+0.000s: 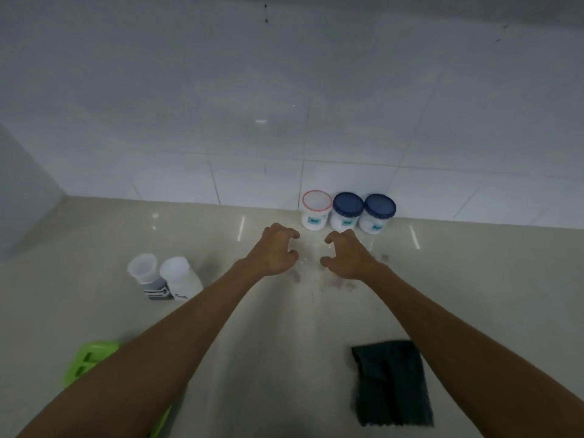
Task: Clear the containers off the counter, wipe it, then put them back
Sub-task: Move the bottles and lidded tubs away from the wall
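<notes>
Hands: your left hand [274, 249] and right hand [349, 254] are held over glossy beige counter [474, 295], side by side, not touching. Both half-open, fingers curved claw-like, thumbs spread, gripping nothing.

Just beyond your fingertips, row against white tiled wall [221, 121]: white plastic tub with red-rimmed lid [316, 210], blue-lidded white tub [347, 211], second blue-lidded white tub [379, 213], standing close together.

To your left: white bottle with grey label [143, 273] beside plain white bottle [180, 278].

Near edge: dark green cloth [392, 382] on your right; lime-green plastic tray [91, 361] partly under left forearm.
</notes>
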`<control>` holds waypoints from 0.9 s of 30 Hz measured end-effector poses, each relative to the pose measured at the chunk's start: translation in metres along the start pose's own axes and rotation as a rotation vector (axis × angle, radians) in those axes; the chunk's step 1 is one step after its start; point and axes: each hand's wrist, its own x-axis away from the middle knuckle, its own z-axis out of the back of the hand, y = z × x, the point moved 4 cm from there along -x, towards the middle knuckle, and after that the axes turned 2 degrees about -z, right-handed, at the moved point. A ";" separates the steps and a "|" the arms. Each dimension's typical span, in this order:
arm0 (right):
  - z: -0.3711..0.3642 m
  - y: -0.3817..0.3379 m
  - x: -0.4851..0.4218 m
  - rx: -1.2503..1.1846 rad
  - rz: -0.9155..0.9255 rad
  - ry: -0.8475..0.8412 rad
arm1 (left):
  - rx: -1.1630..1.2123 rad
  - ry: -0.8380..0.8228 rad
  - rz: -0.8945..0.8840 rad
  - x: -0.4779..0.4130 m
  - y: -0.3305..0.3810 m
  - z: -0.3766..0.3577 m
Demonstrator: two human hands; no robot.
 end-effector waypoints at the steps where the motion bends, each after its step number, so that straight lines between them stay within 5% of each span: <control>1: 0.005 0.009 -0.005 -0.003 -0.005 0.008 | 0.000 0.008 -0.004 -0.009 0.004 -0.001; 14: 0.056 0.060 -0.089 0.121 -0.052 0.144 | 0.066 0.011 0.076 -0.119 0.025 -0.011; 27: 0.062 0.061 -0.146 0.347 -0.102 0.082 | 0.007 0.016 0.203 -0.181 0.042 -0.032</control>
